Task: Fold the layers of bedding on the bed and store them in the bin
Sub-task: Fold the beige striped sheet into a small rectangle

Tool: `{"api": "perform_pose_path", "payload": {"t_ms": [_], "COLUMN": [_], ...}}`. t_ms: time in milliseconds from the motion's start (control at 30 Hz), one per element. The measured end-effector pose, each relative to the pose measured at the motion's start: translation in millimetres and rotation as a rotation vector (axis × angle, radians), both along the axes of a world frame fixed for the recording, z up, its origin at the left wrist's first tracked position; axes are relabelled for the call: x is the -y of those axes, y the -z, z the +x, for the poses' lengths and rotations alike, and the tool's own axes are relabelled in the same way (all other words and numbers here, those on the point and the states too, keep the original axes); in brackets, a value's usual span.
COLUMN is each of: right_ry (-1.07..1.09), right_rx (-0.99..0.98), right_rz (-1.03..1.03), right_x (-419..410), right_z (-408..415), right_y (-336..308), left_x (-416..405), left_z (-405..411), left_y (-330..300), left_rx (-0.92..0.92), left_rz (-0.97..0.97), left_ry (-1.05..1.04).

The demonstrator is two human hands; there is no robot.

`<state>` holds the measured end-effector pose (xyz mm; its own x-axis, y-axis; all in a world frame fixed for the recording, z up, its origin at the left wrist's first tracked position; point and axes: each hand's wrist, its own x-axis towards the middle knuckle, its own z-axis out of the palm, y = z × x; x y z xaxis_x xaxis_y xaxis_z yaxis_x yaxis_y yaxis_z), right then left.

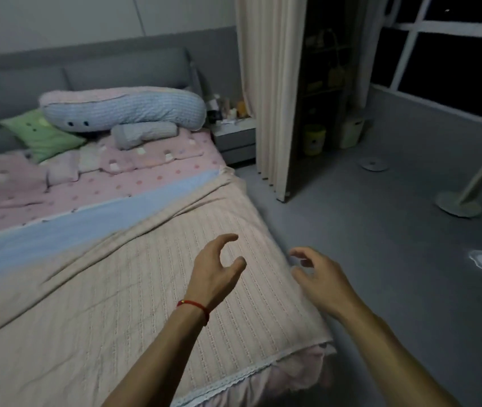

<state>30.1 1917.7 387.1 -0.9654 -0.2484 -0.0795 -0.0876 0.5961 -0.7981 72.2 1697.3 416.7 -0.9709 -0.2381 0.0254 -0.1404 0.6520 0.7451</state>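
A beige ribbed blanket [122, 289] with a lace hem lies spread over the near part of the bed. Beyond it a light blue layer [87, 227] shows as a band, and past that a pink dotted sheet [151, 183]. My left hand [216, 271], with a red string at the wrist, hovers above the beige blanket near the bed's right edge, fingers loosely curved and holding nothing. My right hand [319, 277] hangs just past that edge over the floor, fingers relaxed and empty. I see no storage bin that I can tell for sure.
A long blue pillow [125, 110], a green pillow [40, 133] and a grey roll [145, 133] lie at the head. A nightstand [235, 136] and a curtain [269, 92] stand right of the bed. On the grey floor are a fan base [457, 205] and small containers [314, 139].
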Motion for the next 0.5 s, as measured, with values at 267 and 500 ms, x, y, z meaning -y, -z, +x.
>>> {"api": "perform_pose_path", "payload": {"t_ms": [267, 500], "right_ry": [-0.322, -0.421], "right_rx": [0.011, 0.101], "right_rz": [0.063, 0.155], "right_x": [-6.6, -1.8], "right_z": [-165.3, -280.4], "right_y": [-10.2, 41.1], "left_x": [-12.4, -9.4], "left_z": [-97.1, -208.0], "left_y": [-5.5, 65.4], "left_rx": [0.055, 0.207], "left_rz": [-0.035, 0.111], "left_ry": [-0.239, -0.344]}}
